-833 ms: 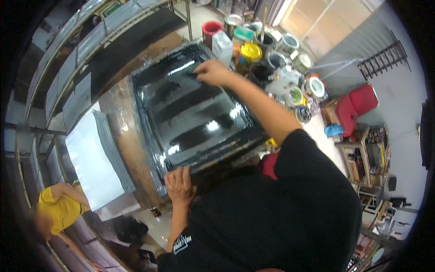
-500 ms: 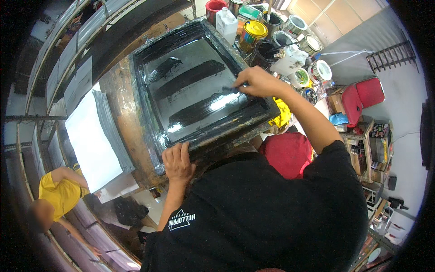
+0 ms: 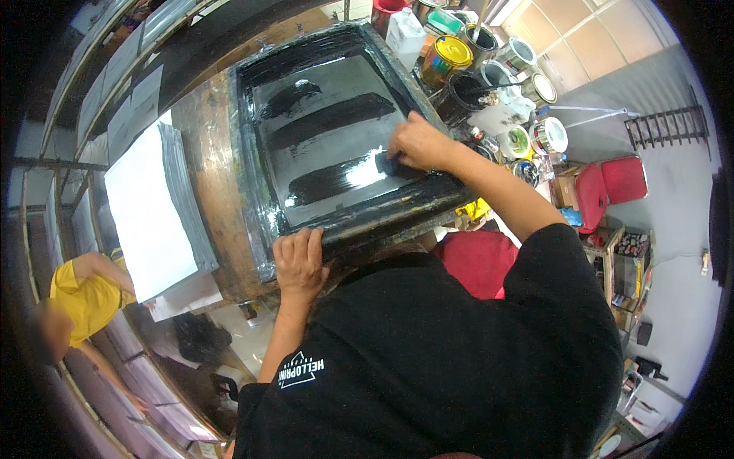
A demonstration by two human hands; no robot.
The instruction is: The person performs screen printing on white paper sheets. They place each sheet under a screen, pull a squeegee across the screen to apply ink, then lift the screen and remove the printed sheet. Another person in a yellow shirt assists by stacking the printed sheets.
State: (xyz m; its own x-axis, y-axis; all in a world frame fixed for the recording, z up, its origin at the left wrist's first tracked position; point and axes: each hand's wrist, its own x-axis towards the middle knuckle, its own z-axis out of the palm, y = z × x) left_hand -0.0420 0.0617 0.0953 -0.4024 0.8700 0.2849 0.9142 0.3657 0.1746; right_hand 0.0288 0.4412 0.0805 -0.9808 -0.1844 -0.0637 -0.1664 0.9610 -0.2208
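Note:
A black-smeared screen printing frame (image 3: 348, 229) lies tilted on the wooden table in front of me. Broad bands of wet black ink (image 3: 336, 120) cross its grey mesh (image 3: 321, 155). My right hand (image 3: 422, 144) is closed low over the mesh's right end, at the end of the nearest ink band. It grips a dark tool (image 3: 397, 166), mostly hidden under the fingers, so its kind is unclear. My left hand (image 3: 300, 262) holds the frame's near left corner, fingers curled over the edge.
A thick stack of white paper (image 3: 153, 214) lies left of the frame on the wooden table (image 3: 218, 183). Paint cans, including a yellow-lidded can (image 3: 447, 57), and a white jug (image 3: 404, 34) crowd the far right. A person in yellow (image 3: 88, 294) stands left, by racks. A red chair (image 3: 604, 187) stands right.
My right hand has moved a little toward me over the mesh with the dark tool. My left hand stays on the frame corner. The whole view has shifted slightly.

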